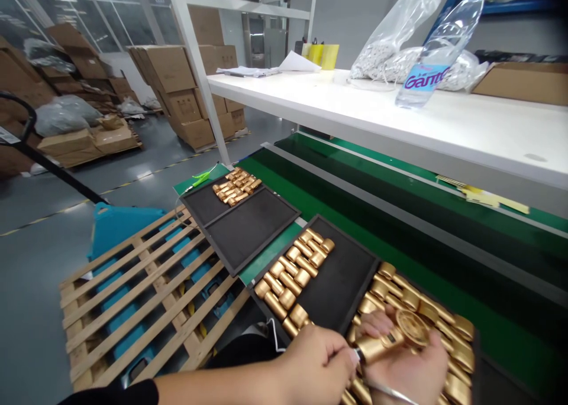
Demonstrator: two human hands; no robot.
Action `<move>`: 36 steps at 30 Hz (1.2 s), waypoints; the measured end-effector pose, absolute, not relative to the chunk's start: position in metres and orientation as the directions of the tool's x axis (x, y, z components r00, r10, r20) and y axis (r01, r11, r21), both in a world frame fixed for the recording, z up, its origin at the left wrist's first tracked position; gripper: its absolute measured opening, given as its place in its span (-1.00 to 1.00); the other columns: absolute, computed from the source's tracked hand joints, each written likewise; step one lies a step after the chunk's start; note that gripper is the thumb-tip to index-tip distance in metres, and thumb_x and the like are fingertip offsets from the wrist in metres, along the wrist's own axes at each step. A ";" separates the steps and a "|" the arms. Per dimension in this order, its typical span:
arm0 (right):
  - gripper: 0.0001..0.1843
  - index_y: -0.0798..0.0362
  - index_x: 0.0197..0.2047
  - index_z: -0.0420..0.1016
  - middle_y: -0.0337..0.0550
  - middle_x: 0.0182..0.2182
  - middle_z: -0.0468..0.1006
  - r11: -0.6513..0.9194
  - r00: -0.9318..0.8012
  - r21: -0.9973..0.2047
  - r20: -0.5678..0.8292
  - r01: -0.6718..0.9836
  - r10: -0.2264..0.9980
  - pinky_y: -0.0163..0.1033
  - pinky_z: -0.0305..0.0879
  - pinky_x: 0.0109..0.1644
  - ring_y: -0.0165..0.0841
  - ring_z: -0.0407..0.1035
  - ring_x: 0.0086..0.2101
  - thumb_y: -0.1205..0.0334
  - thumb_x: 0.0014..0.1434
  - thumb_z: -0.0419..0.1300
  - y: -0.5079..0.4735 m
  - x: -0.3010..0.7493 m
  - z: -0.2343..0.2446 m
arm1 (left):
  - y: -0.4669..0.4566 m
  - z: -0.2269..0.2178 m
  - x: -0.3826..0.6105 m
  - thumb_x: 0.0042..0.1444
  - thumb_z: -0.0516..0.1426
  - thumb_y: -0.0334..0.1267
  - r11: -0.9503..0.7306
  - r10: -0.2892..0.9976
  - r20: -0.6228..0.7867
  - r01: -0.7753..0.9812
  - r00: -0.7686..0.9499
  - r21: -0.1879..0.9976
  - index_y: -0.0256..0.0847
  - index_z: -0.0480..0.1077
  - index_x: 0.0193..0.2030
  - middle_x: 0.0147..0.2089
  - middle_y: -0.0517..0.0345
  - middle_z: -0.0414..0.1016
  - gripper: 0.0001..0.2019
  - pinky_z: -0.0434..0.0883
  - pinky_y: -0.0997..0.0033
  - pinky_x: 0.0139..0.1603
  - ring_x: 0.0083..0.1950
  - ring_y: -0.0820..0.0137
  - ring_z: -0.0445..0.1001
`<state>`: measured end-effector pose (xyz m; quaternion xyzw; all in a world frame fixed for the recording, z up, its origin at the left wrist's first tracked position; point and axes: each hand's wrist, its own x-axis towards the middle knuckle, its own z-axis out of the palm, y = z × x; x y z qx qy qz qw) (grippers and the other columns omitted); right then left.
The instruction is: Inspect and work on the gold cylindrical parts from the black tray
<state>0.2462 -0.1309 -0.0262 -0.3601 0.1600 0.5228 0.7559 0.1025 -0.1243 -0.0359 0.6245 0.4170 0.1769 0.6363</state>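
Okay, 2 bare hands work at the bottom centre of the frame. The left hand [315, 369] is clenched on the near end of a gold cylindrical cap [375, 349], though its fingertips are partly hidden. The right hand [402, 363] lies palm up under the same cap, fingers curled round it. A round embossed gold disc [412, 328] sits at the cap's far end; cannot tell if they are joined. A thin bangle [390, 395] circles the right wrist. The cap looks light and stiff, and its glossy finish may be slippery, so taking it round the barrel seems safest. More gold caps [412, 298] lie packed on a dark tray [475, 357] at lower right, with others on a black foam tray [339, 281] and a second black tray [251, 227] further up, all on a green conveyor belt [510, 328]. A wooden pallet [133, 292] sits at left, with cardboard boxes [186, 97] at upper left. At upper right, on a white shelf [337, 100], a water bottle [437, 44] label reads "Gante", beside a clear bag of white parts [394, 44].
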 end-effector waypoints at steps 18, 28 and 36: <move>-0.58 -0.03 -0.31 0.26 -0.31 -0.60 0.22 0.105 0.418 -0.559 -0.469 -0.823 0.778 -0.27 0.12 -0.54 -0.42 0.13 -0.61 -0.22 0.11 -0.08 -0.141 0.246 -0.049 | -0.104 -0.059 0.133 0.06 0.02 -0.17 -0.115 0.590 -0.111 0.219 0.800 0.969 -0.18 0.03 -0.61 -0.61 0.29 0.04 -0.70 0.03 0.44 -0.54 -0.55 0.49 0.09; -0.59 -0.03 -0.34 0.32 -0.24 -0.62 0.28 0.147 0.479 -0.642 -0.379 -0.752 0.792 -0.24 0.18 -0.51 -0.39 0.17 -0.61 -0.18 0.13 -0.09 -0.159 0.275 -0.018 | -0.122 -0.036 0.158 0.14 -0.03 -0.14 -0.090 0.536 -0.080 0.151 0.840 0.984 -0.17 0.08 -0.54 -0.56 0.26 0.07 -0.72 0.07 0.43 -0.50 -0.53 0.49 0.11; -0.47 -0.11 -0.30 0.38 -0.21 -0.62 0.25 -0.025 0.373 -0.696 -0.414 -0.717 0.830 -0.18 0.19 -0.59 -0.34 0.18 -0.63 -0.37 -0.03 -0.04 -0.162 0.288 -0.036 | -0.121 -0.033 0.149 0.18 0.00 0.05 0.021 0.565 -0.232 0.267 0.792 0.963 -0.16 0.24 -0.53 -0.52 0.19 0.22 -0.62 0.20 0.39 -0.42 -0.45 0.42 0.25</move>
